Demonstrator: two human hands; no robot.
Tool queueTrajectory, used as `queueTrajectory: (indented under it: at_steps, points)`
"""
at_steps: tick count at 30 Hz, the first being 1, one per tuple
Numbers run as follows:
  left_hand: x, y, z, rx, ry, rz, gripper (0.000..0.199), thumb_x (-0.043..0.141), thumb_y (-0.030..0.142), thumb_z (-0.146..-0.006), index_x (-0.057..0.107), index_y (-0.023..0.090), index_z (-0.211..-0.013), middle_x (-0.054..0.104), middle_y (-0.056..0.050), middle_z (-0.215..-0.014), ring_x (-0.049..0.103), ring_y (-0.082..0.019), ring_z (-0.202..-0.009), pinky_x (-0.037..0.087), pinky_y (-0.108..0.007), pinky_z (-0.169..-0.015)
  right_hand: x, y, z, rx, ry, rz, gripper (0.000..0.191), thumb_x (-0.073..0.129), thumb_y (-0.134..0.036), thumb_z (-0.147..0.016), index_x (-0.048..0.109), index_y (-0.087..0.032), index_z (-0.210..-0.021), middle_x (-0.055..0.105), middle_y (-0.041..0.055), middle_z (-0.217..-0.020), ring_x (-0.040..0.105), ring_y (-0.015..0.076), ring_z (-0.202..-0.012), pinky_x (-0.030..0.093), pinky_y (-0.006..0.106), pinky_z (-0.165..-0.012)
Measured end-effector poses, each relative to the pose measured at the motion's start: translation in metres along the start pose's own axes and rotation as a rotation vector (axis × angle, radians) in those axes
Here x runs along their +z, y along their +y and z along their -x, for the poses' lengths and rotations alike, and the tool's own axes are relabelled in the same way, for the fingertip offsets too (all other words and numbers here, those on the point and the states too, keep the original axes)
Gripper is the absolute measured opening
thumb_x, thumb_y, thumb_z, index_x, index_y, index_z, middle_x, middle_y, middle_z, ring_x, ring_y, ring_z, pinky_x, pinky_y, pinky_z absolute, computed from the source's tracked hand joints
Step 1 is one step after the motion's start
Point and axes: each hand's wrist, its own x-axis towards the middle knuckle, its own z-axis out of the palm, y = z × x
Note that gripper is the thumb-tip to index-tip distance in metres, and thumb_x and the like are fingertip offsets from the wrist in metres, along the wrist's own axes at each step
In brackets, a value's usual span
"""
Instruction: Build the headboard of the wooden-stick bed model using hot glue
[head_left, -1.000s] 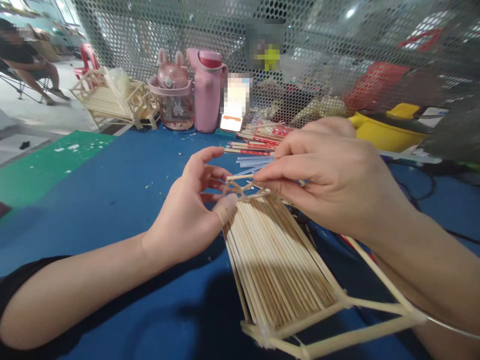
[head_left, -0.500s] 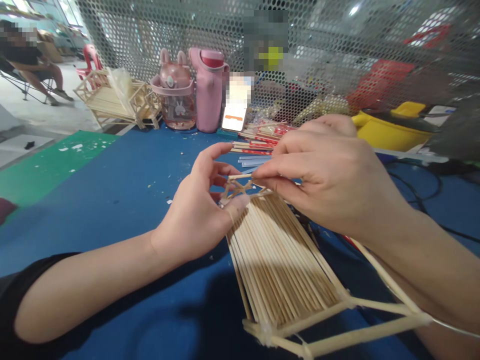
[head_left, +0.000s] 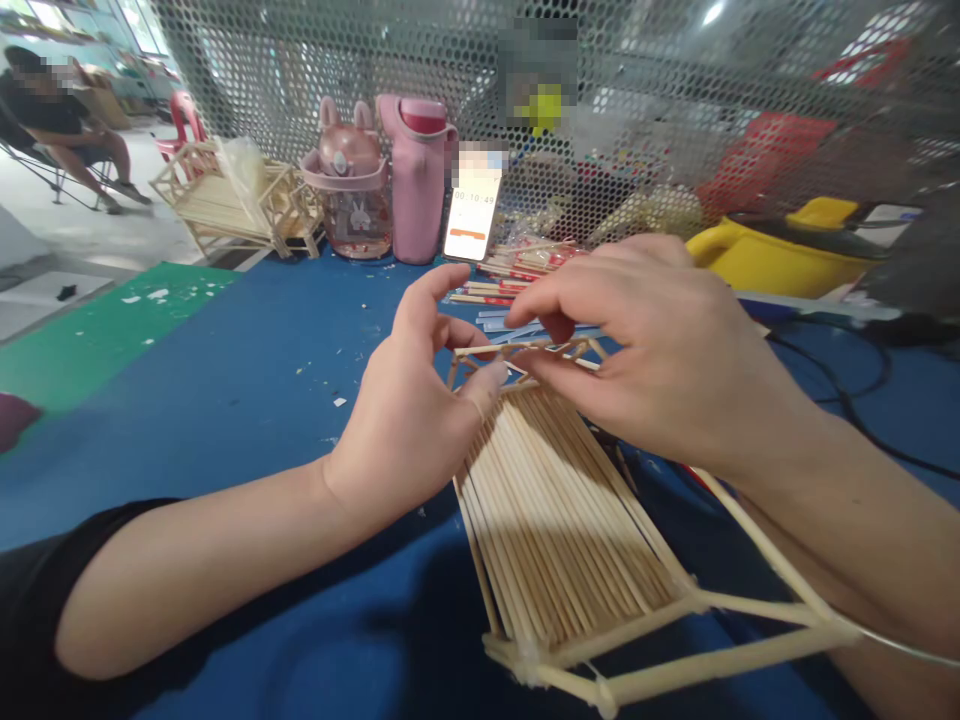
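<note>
A small chair-like frame of glued wooden sticks (head_left: 551, 510) lies on the blue tabletop, its slatted panel pointing away from me. My left hand (head_left: 427, 390) is at the far left corner, thumb in front and some fingers behind the end lattice; its index finger is raised. Over the far end, my right hand (head_left: 637, 340) has thumb and index finger apart around the thin top stick (head_left: 476, 351). Its thumb is close to that stick; contact is hard to make out. The right fingers hide part of the lattice.
Behind the hands lie red-marked sticks (head_left: 487, 290) and translucent glue sticks (head_left: 499, 322). A phone (head_left: 471, 220), pink bottle (head_left: 418, 190), rabbit-eared cup (head_left: 356, 215) and another stick model (head_left: 225, 200) line the back. A yellow pot (head_left: 780, 260) and black cable (head_left: 862, 390) are right.
My right thumb and index finger have parted from their pinch on the thin stick, which now lies along the top of the far end. My left hand has shifted slightly right.
</note>
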Motion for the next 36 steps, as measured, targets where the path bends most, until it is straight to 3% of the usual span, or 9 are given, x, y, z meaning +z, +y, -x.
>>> queueTrajectory:
  at_steps: [3,6,9,13,21,28,36]
  points:
    - [0.0009,0.0026,0.0003,-0.007,0.007,0.013,0.054,0.062,0.011,-0.075,0.039,0.025,-0.122,0.060,0.001,-0.082,0.061,-0.015,-0.079,0.050,-0.033,-0.077,0.0005,0.0004,0.0014,0.065,0.027,-0.026,0.030,0.057,-0.010,-0.068,0.059,-0.019,-0.096,0.063,0.0023,-0.081,0.059,0.0219,-0.078,0.041,0.038,-0.075]
    - [0.0012,0.0044,0.0002,-0.019,0.006,0.016,0.053,0.060,0.010,-0.075,0.039,0.024,-0.122,0.060,0.001,-0.081,0.060,-0.015,-0.078,0.050,-0.033,-0.076,0.0022,0.0014,0.0014,0.109,-0.001,-0.056,0.036,0.053,-0.006,-0.064,0.060,-0.022,-0.095,0.066,0.0035,-0.094,0.060,0.0240,-0.089,0.044,0.038,-0.079]
    - [0.0011,0.0045,0.0003,-0.033,0.004,0.005,0.054,0.060,0.010,-0.075,0.039,0.024,-0.122,0.059,0.001,-0.082,0.060,-0.015,-0.078,0.049,-0.033,-0.077,0.0041,0.0024,0.0003,0.105,-0.046,-0.111,0.029,0.053,-0.008,-0.067,0.063,-0.023,-0.089,0.069,0.0027,-0.096,0.062,0.0240,-0.092,0.045,0.037,-0.081]
    - [0.0007,0.0034,0.0003,-0.041,-0.004,0.004,0.054,0.062,0.012,-0.075,0.038,0.024,-0.122,0.061,0.000,-0.084,0.060,-0.015,-0.079,0.049,-0.032,-0.077,0.0057,0.0029,-0.0010,0.087,-0.060,-0.145,0.017,0.054,-0.014,-0.072,0.067,-0.022,-0.080,0.071,0.0014,-0.083,0.065,0.0213,-0.083,0.047,0.035,-0.075]
    - [0.0008,0.0022,-0.0006,-0.013,-0.001,0.040,0.052,0.064,0.014,-0.075,0.041,0.027,-0.120,0.060,0.001,-0.082,0.063,-0.017,-0.081,0.050,-0.034,-0.078,0.0058,0.0024,-0.0005,0.073,-0.025,-0.142,0.014,0.058,-0.018,-0.073,0.068,-0.021,-0.082,0.072,0.0009,-0.083,0.065,0.0194,-0.080,0.046,0.032,-0.072]
    - [0.0009,0.0034,-0.0002,-0.056,-0.041,0.088,0.055,0.062,0.013,-0.075,0.039,0.026,-0.124,0.062,0.000,-0.085,0.061,-0.014,-0.076,0.051,-0.026,-0.062,0.0060,0.0031,-0.0002,0.070,-0.030,-0.144,0.008,0.061,-0.018,-0.074,0.067,-0.021,-0.077,0.071,0.0006,-0.079,0.065,0.0190,-0.079,0.046,0.032,-0.073]
    - [0.0000,0.0018,-0.0007,-0.043,-0.053,0.096,0.056,0.064,0.013,-0.074,0.040,0.027,-0.123,0.063,-0.001,-0.090,0.060,-0.014,-0.073,0.051,-0.027,-0.061,0.0067,0.0036,-0.0008,0.060,-0.026,-0.141,0.007,0.063,-0.020,-0.077,0.066,-0.023,-0.073,0.070,-0.0010,-0.076,0.064,0.0192,-0.077,0.046,0.032,-0.068]
